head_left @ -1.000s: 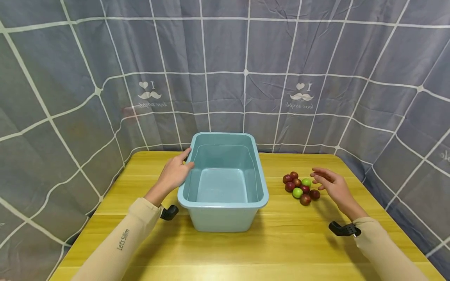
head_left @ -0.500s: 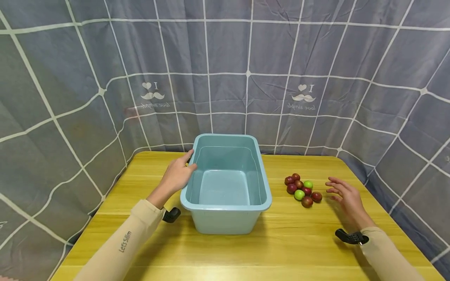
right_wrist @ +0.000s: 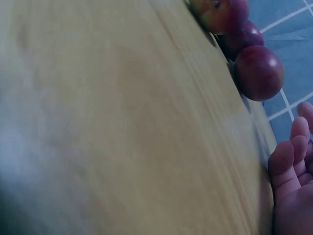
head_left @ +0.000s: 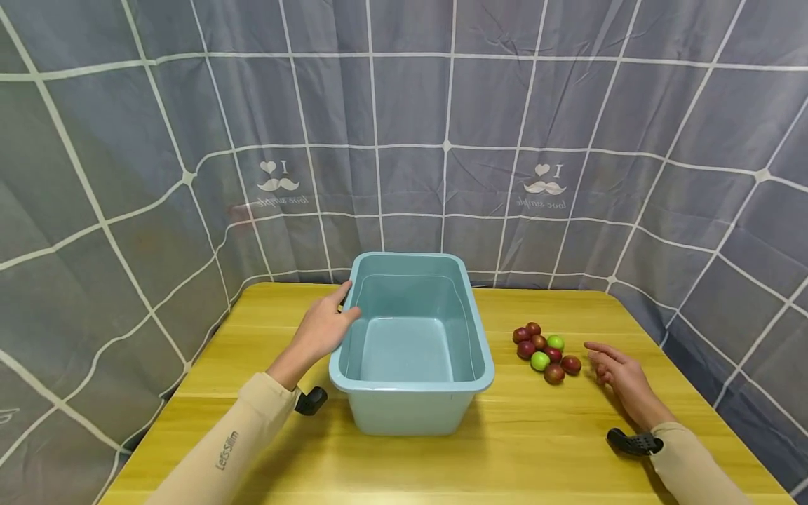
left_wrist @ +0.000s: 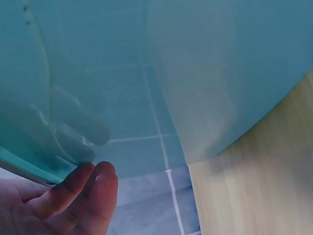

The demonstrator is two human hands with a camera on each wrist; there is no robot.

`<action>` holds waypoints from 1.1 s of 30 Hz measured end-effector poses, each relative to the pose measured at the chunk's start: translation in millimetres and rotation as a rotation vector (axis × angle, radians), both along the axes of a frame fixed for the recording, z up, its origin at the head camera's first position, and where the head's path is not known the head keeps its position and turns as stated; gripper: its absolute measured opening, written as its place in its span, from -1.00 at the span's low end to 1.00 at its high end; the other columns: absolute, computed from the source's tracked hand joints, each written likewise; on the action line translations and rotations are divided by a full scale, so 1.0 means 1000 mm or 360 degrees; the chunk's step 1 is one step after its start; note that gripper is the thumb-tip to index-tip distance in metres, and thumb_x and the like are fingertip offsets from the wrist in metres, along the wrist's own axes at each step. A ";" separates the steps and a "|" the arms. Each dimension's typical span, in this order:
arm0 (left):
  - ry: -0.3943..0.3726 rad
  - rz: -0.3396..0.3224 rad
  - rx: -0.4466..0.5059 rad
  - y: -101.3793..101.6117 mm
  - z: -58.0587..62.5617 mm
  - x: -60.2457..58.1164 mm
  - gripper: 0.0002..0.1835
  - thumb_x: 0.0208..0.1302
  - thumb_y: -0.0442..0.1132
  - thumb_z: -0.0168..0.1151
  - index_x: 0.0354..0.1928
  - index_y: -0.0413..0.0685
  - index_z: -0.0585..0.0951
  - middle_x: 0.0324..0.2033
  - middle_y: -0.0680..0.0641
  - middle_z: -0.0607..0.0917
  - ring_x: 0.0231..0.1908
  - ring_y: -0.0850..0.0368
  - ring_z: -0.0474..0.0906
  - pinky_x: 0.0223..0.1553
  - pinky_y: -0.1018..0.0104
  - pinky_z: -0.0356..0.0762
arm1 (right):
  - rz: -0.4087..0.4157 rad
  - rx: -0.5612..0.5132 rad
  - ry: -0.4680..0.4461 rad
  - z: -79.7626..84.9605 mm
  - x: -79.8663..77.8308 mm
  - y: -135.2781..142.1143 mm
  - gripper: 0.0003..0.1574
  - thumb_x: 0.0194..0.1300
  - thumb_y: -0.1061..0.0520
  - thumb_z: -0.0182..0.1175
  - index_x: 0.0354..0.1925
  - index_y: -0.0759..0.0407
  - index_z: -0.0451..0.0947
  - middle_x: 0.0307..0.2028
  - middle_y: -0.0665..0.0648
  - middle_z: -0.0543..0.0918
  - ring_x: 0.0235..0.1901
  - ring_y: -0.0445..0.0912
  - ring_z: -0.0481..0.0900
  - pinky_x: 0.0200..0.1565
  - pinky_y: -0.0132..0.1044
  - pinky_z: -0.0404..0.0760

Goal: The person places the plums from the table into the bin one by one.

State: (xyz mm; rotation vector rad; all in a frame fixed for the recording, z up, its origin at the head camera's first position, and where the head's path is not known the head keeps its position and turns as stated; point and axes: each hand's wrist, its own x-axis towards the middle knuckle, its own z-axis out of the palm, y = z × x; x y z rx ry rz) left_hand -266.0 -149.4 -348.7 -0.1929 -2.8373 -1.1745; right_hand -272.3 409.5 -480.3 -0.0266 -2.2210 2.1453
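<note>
A light blue plastic basin (head_left: 410, 387) stands upright on the table, nothing inside it. My left hand (head_left: 320, 328) grips its left rim, thumb over the edge and the other fingers outside; in the left wrist view those fingers (left_wrist: 100, 191) sit under the rim against the wall. To the right lies a cluster of dark red plums (head_left: 526, 350) with two green, plum-sized fruits (head_left: 539, 361) among them. Just right of the cluster, my right hand (head_left: 626, 384) rests low at the tabletop, fingers loosely bent, holding nothing. The right wrist view shows a red plum (right_wrist: 259, 73) apart from its fingertips.
The yellow wood-grain table (head_left: 404, 470) extends around the basin. A grey curtain with white grid lines (head_left: 410, 175) hangs behind the table and along both sides. Each wrist wears a black strap; the right one (head_left: 634, 443) is near the tabletop.
My right hand has drawn away from the fruit to the right and lowered, its fingers bending more. The left hand keeps its grip on the basin. The whole view has shifted slightly.
</note>
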 end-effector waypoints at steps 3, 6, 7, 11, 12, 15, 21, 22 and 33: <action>-0.0006 0.0000 0.0003 0.001 -0.003 0.001 -0.26 0.46 0.01 -0.02 0.60 0.05 0.08 0.47 -0.20 0.34 0.33 -0.20 0.42 0.20 -0.15 0.43 | -0.0003 0.0087 -0.0012 -0.003 0.001 -0.001 -0.76 0.47 0.07 0.19 0.05 -0.03 0.66 -0.41 -0.10 0.49 -0.47 -0.29 0.40 -0.45 -0.48 0.47; -0.0015 -0.0004 0.0009 0.002 -0.003 0.002 -0.25 0.45 0.02 -0.02 0.61 0.07 0.08 0.47 -0.19 0.33 0.35 -0.21 0.40 0.22 -0.17 0.42 | -0.0015 0.0137 -0.0016 -0.004 0.001 -0.002 -0.72 0.46 0.07 0.20 0.09 0.02 0.64 -0.39 -0.10 0.51 -0.47 -0.29 0.40 -0.44 -0.47 0.47; -0.0015 -0.0005 0.0011 0.002 -0.002 0.002 -0.25 0.45 0.02 -0.02 0.61 0.07 0.07 0.48 -0.19 0.33 0.35 -0.22 0.40 0.22 -0.18 0.41 | -0.0020 0.0187 -0.0009 -0.004 0.001 -0.002 -0.69 0.46 0.06 0.20 0.12 0.06 0.62 -0.38 -0.11 0.52 -0.46 -0.28 0.40 -0.43 -0.47 0.47; -0.0011 -0.0004 0.0012 0.003 0.000 0.002 -0.24 0.44 0.02 -0.02 0.61 0.05 0.07 0.47 -0.20 0.33 0.35 -0.22 0.40 0.22 -0.18 0.42 | -0.0049 0.0444 -0.0008 -0.003 -0.001 -0.002 -0.45 0.47 -0.03 0.19 0.27 0.24 0.49 -0.33 -0.17 0.55 -0.44 -0.25 0.43 -0.38 -0.41 0.49; -0.0008 -0.0006 0.0012 0.004 0.000 0.002 -0.24 0.44 0.02 -0.02 0.61 0.04 0.07 0.48 -0.20 0.32 0.35 -0.22 0.40 0.22 -0.18 0.42 | -0.0057 0.0505 -0.0012 -0.003 -0.001 -0.002 -0.39 0.47 -0.05 0.18 0.30 0.29 0.45 -0.33 -0.18 0.56 -0.44 -0.25 0.44 -0.37 -0.40 0.50; -0.0004 -0.0020 0.0019 0.005 -0.001 0.002 -0.24 0.44 0.01 -0.02 0.61 0.02 0.07 0.47 -0.21 0.33 0.34 -0.22 0.41 0.21 -0.16 0.43 | -0.0074 0.0630 -0.0026 -0.002 -0.001 -0.002 -0.27 0.47 -0.08 0.17 0.35 0.39 0.36 -0.31 -0.18 0.56 -0.44 -0.24 0.46 -0.36 -0.38 0.50; -0.0011 -0.0019 -0.0042 0.004 -0.001 0.002 -0.23 0.43 0.07 -0.01 0.60 0.03 0.10 0.41 -0.21 0.42 0.28 -0.20 0.47 0.17 -0.16 0.45 | -0.0059 0.0672 -0.0036 -0.001 0.002 -0.002 -0.24 0.46 -0.09 0.18 0.36 0.42 0.34 -0.29 -0.11 0.57 -0.45 -0.22 0.46 -0.36 -0.35 0.48; -0.0009 -0.0008 -0.0068 0.004 0.000 0.001 -0.23 0.43 0.11 -0.01 0.59 0.03 0.12 0.38 -0.21 0.46 0.24 -0.19 0.50 0.15 -0.16 0.47 | -0.0053 0.0673 -0.0042 -0.001 0.002 -0.002 -0.23 0.46 -0.10 0.18 0.37 0.42 0.34 -0.28 -0.10 0.57 -0.46 -0.21 0.46 -0.36 -0.34 0.46; 0.0014 0.0013 -0.0372 0.003 0.008 -0.009 -0.12 0.41 0.26 -0.04 0.63 0.06 -0.02 0.49 -0.21 0.29 0.39 -0.26 0.31 0.20 -0.31 0.37 | -0.0020 0.0751 -0.0049 -0.005 -0.003 -0.004 -0.21 0.46 -0.14 0.17 0.38 0.37 0.35 -0.31 -0.23 0.55 -0.43 -0.18 0.46 -0.34 -0.34 0.45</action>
